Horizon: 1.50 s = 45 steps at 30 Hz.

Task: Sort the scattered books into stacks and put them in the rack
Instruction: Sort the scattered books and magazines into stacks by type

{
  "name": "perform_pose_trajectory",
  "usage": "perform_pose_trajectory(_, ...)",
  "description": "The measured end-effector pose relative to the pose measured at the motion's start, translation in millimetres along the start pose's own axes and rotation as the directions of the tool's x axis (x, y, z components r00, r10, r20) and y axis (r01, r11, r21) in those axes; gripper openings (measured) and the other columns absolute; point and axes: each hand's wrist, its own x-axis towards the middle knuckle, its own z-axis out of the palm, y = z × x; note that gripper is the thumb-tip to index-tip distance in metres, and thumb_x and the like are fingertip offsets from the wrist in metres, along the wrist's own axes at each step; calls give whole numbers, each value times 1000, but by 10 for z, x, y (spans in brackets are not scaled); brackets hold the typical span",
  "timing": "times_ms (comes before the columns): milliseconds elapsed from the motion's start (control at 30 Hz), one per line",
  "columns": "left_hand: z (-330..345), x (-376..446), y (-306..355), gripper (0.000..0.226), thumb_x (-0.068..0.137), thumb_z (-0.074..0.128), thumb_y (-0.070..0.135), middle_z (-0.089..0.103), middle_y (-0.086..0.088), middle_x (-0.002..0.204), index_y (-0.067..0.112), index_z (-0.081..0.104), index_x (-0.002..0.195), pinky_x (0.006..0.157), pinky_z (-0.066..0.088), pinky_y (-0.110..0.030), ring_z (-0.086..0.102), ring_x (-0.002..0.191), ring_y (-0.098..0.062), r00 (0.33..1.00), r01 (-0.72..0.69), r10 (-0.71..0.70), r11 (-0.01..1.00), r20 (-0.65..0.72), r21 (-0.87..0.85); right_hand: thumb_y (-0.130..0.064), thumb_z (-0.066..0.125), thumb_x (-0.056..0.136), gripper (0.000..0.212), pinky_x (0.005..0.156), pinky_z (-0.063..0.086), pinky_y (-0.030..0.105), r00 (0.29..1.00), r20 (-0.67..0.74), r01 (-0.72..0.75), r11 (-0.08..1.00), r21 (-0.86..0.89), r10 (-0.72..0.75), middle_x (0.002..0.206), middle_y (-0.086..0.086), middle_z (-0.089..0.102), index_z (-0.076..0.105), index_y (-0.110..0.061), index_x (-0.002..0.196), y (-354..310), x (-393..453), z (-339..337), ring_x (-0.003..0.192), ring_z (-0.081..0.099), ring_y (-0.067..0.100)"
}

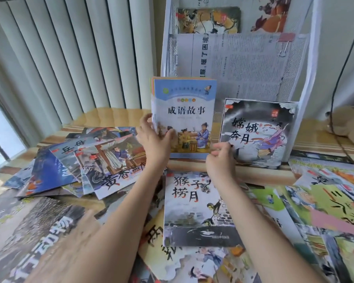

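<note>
Head view: we stand books upright before the rack.
At the table's left edge lies a fanned pile of books; our left hand clamps the upright blue stack, our right hand hovers half-curled, holding nothing, beside a dark book leaning on the white mesh rack, which holds newspaper and picture books.
</note>
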Motion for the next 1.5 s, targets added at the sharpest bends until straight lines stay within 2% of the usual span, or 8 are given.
perform_pose_trajectory(167, -56, -73, -199, 73, 88, 48, 59, 47, -15, 137, 4, 31, 134, 105, 30, -41, 44, 127, -32, 952, 51, -118, 971, 281, 233, -2, 40, 88, 30, 68, 43, 31, 999, 48, -4, 1000, -14, 4, 98, 5, 54, 45, -13, 115, 23, -6, -6, 85, 51, 21)
perform_pose_trajectory(267, -202, -4, -320, 82, 86, 33, 72, 45, -8, 141, 9, 27, 137, 111, 3, -60, 44, 130, -28, 925, -192, -99, 713, 368, 674, -2, 40, 88, 29, 65, 40, 29, 997, 77, -4, 1000, -27, 6, 97, 3, 52, 45, -13, 115, 26, 0, -5, 84, 51, 20)
perform_pose_trajectory(333, -298, 46, -374, 74, 85, 37, 70, 46, -4, 137, 13, 33, 132, 111, 4, -64, 44, 129, -24, 897, -292, -92, 611, 433, 736, -2, 40, 89, 29, 58, 37, 28, 996, 92, -14, 999, -32, 17, 96, 2, 52, 44, -14, 115, 28, 4, -9, 77, 50, 17)
perform_pose_trajectory(567, -373, 106, -419, 39, 89, 55, 48, 65, 1, 112, 22, 46, 117, 112, 11, -56, 57, 111, -25, 903, -292, -33, 684, 428, 668, -2, 41, 88, 28, 57, 37, 27, 994, 103, -25, 998, -58, 31, 84, -6, 48, 44, -14, 114, 15, -3, -11, 73, 50, 15)
perform_pose_trajectory(733, -388, 94, -443, 63, 94, 46, 47, 65, -3, 117, 20, 24, 146, 114, 15, -49, 56, 115, -27, 880, -378, -3, 600, 475, 705, -2, 42, 88, 27, 50, 33, 25, 991, 128, -29, 998, -56, 36, 83, -5, 50, 43, -15, 112, 13, -4, -12, 67, 48, 11)
perform_pose_trajectory(1067, -368, 98, -423, 74, 89, 44, 60, 60, 0, 126, 19, 23, 146, 116, 7, -54, 51, 123, -23, 869, -336, -76, 636, 489, 695, -5, 45, 87, 25, 64, 40, 29, 991, 130, -30, 997, -65, 39, 99, 3, 56, 45, -14, 111, 21, 8, 5, 86, 55, 23)
perform_pose_trajectory(1333, -397, 98, -308, 72, 89, 51, 34, 45, -7, 144, 11, 20, 150, 118, 13, -44, 32, 138, -23, 925, -329, 170, 807, 340, 491, -5, 44, 88, 25, 61, 43, 28, 991, 134, -24, 998, -58, 32, 92, -1, 53, 48, -15, 110, 45, 29, 19, 75, 51, 14)
perform_pose_trajectory(1500, -489, -33, 82, 35, 81, 49, 30, 64, -4, 101, 10, 52, 108, 79, 43, -37, 55, 96, -26, 916, -401, 381, 839, 129, 368, -1, 42, 88, 24, 50, 32, 23, 995, 100, 2, 999, -38, 2, 95, 1, 57, 55, -15, 103, 35, 19, 13, 72, 51, 13)
